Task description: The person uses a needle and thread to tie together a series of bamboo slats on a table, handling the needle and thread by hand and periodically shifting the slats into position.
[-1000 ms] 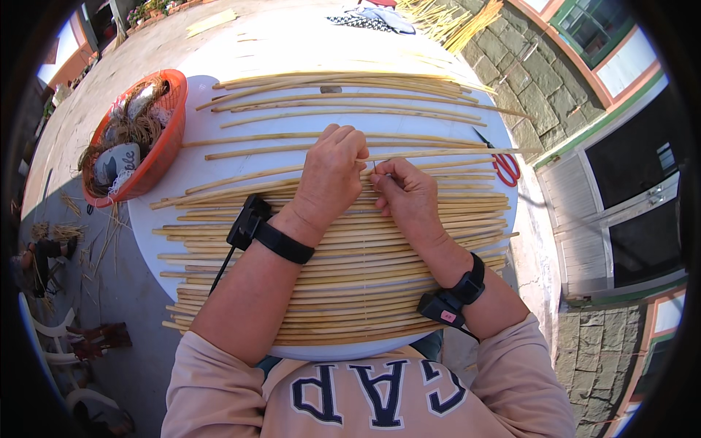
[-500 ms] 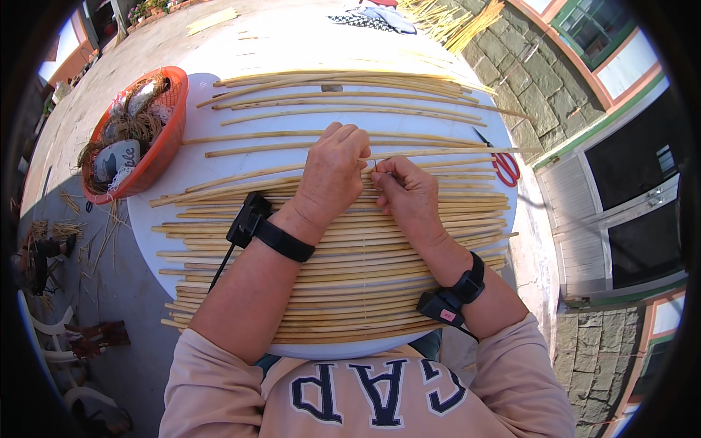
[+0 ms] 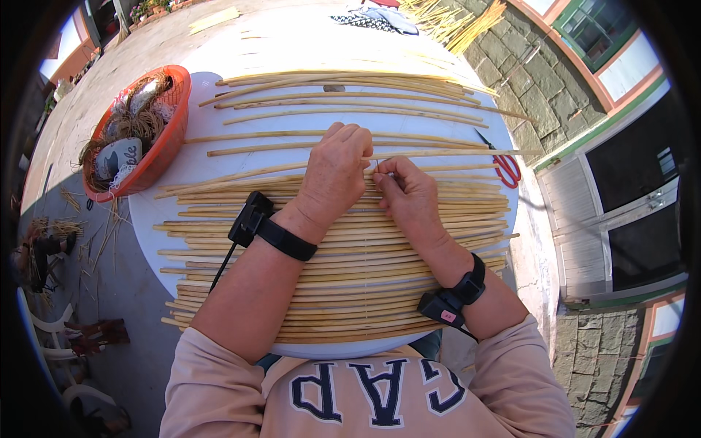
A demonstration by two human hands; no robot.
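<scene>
My left hand [image 3: 336,168] is curled closed above the pale sticks; what its fingers hold is hidden. Just to its right, my right hand [image 3: 405,193] pinches a thin needle-like piece [image 3: 377,168], upright between finger and thumb. Rows of long, pale sticks [image 3: 339,255] lie side by side across the round white table [image 3: 164,252] beneath both hands, with a thin pale thread [image 3: 366,266] running across them. More loose sticks [image 3: 343,95] lie farther back. Black straps with small boxes are on both my wrists.
An orange basket [image 3: 157,164] of cord and fibre stands at the left. Red-handled scissors [image 3: 507,171] lie at the right edge; cloths [image 3: 376,22] and straw [image 3: 467,25] are at the back. A seated person [image 3: 47,255] is at far left, beside white chairs. Doors and paving flank the right.
Both hands hold nearly the same poses and places. The view has shifted very slightly; nothing is visibly taken hold of or let go.
</scene>
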